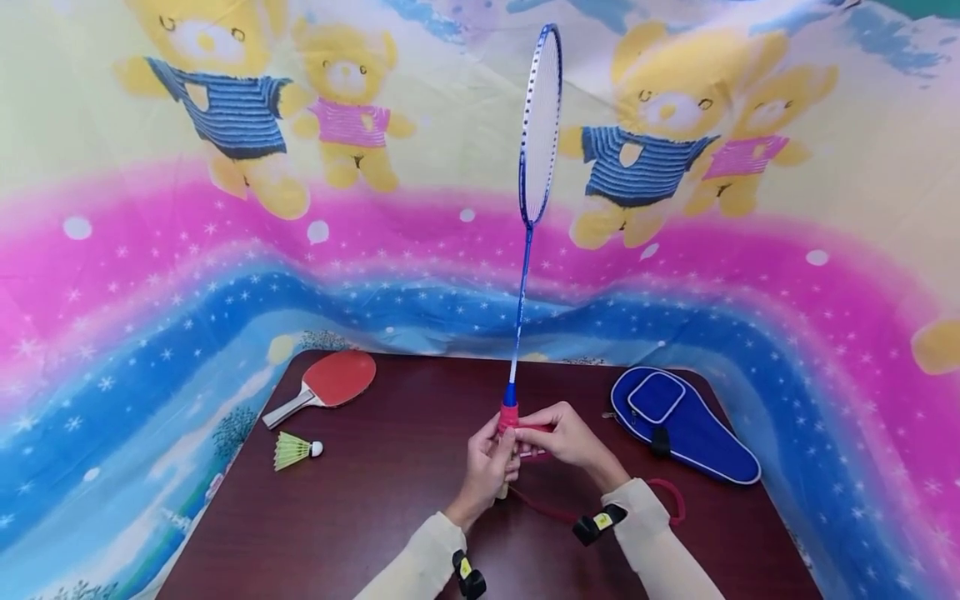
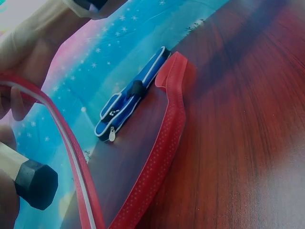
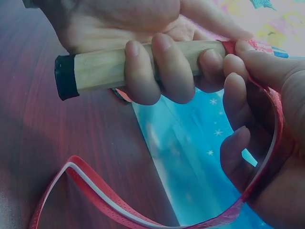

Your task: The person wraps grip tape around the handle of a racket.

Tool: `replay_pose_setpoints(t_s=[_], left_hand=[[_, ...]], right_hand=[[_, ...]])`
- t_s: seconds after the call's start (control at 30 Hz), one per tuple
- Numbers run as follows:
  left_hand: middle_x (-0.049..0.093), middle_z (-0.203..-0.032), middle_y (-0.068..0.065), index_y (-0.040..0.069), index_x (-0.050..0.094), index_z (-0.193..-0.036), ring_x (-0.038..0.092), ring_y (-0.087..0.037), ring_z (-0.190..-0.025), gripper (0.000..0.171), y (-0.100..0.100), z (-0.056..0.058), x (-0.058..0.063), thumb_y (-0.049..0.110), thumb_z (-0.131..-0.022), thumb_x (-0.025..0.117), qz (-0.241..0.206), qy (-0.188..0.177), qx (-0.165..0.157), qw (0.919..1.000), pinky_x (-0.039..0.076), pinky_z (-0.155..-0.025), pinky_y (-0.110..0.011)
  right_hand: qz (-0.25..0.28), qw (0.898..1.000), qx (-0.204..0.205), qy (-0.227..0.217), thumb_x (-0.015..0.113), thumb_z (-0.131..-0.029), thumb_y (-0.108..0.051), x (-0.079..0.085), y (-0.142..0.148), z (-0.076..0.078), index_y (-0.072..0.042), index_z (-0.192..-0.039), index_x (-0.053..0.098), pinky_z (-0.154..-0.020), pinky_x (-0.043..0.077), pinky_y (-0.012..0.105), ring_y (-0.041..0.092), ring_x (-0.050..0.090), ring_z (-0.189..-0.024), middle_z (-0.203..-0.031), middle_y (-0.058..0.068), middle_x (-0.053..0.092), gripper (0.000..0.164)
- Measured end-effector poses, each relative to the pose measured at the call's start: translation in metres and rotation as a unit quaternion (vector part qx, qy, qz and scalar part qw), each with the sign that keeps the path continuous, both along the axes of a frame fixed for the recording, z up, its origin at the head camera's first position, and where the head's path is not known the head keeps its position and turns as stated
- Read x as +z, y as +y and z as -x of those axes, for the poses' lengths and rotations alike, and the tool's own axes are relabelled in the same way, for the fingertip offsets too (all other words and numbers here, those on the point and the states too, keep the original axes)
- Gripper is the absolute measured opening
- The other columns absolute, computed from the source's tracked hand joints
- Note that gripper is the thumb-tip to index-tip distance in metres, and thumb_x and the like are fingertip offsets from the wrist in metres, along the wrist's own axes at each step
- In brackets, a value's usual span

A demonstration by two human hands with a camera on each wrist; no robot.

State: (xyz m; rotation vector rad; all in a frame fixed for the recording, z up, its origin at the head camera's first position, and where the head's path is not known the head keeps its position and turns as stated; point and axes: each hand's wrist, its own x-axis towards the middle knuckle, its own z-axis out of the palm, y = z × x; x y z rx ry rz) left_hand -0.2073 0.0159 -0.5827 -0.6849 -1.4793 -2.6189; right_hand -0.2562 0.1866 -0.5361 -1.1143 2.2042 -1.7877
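Note:
A blue and white badminton racket (image 1: 522,292) stands nearly upright, head at the top. My left hand (image 1: 486,471) grips its handle, fingers curled round the bare pale wood (image 3: 102,69) with its black end cap (image 3: 66,77). Red grip tape (image 1: 509,415) is wound at the top of the handle, just under the blue cone. There my right hand (image 1: 573,437) pinches the tape between thumb and fingers. The loose red strip (image 2: 174,109), perforated and with a white line down its other side, runs from the right hand and loops down over the table.
A red table tennis bat (image 1: 341,379) lies at the table's back left, with a yellow-green shuttlecock (image 1: 294,450) in front of it. On the right is a blue zipped bat case (image 1: 705,442). Printed cloth (image 1: 450,258) hangs behind the brown table (image 1: 360,517).

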Motion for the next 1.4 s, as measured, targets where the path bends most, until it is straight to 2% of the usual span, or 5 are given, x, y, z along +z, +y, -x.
replay_pose_setpoints(t_s=[0.5, 0.73, 1.0, 1.23, 1.4], left_hand=[[0.047, -0.084, 0.003, 0.011, 0.04, -0.155, 0.038, -0.004, -0.053, 0.043, -0.004, 0.003, -0.003, 0.016, -0.114, 0.03, 0.007, 0.033, -0.082, 0.996, 0.034, -0.041, -0.02], [0.053, -0.088, -0.02, 0.013, 0.035, -0.158, 0.056, -0.012, -0.068, 0.046, -0.001, 0.005, -0.003, 0.028, -0.114, 0.031, 0.109, -0.019, -0.021, 0.9936, 0.055, -0.059, -0.027], [0.05, -0.148, -0.022, 0.01, 0.029, -0.159, 0.057, -0.013, -0.122, 0.047, 0.001, 0.001, -0.004, 0.027, -0.115, 0.03, 0.196, -0.028, 0.057, 0.9787, 0.051, -0.102, -0.024], [0.047, -0.087, -0.033, 0.01, 0.032, -0.153, 0.045, -0.038, -0.067, 0.044, 0.011, 0.0, -0.006, 0.031, -0.115, 0.022, 0.119, -0.031, 0.059, 0.9907, 0.049, -0.06, -0.03], [0.04, -0.068, -0.013, 0.006, 0.041, -0.142, 0.037, -0.022, -0.051, 0.039, 0.014, -0.002, -0.008, 0.031, -0.115, 0.028, 0.086, -0.051, 0.071, 0.9924, 0.037, -0.048, -0.025]], right_hand=[[-0.014, 0.999, 0.049, -0.007, 0.066, -0.096, 0.003, -0.001, 0.004, 0.005, 0.008, -0.111, 0.075, -0.071, 0.065, 0.038, 0.004, 0.07, -0.083, -0.098, 0.014, 0.078, 0.018], [-0.013, 1.0, 0.002, 0.0, 0.069, -0.096, 0.0, -0.005, 0.004, 0.001, 0.006, -0.109, 0.076, -0.063, 0.064, 0.036, 0.02, 0.07, -0.069, -0.085, 0.023, 0.075, 0.016], [-0.017, 0.995, -0.09, 0.035, 0.076, -0.09, 0.0, -0.014, -0.003, -0.006, 0.002, -0.109, 0.078, -0.056, 0.061, 0.03, 0.016, 0.069, -0.068, -0.091, 0.019, 0.078, 0.019], [-0.011, 0.995, -0.098, 0.026, 0.076, -0.091, -0.003, -0.014, -0.011, -0.012, 0.003, -0.11, 0.078, -0.05, 0.06, 0.033, 0.019, 0.067, -0.058, -0.084, 0.02, 0.077, 0.019], [-0.011, 0.995, -0.097, 0.018, 0.076, -0.091, -0.002, -0.018, -0.012, -0.015, 0.004, -0.109, 0.078, -0.052, 0.06, 0.033, 0.007, 0.066, -0.066, -0.091, 0.022, 0.078, 0.019]])
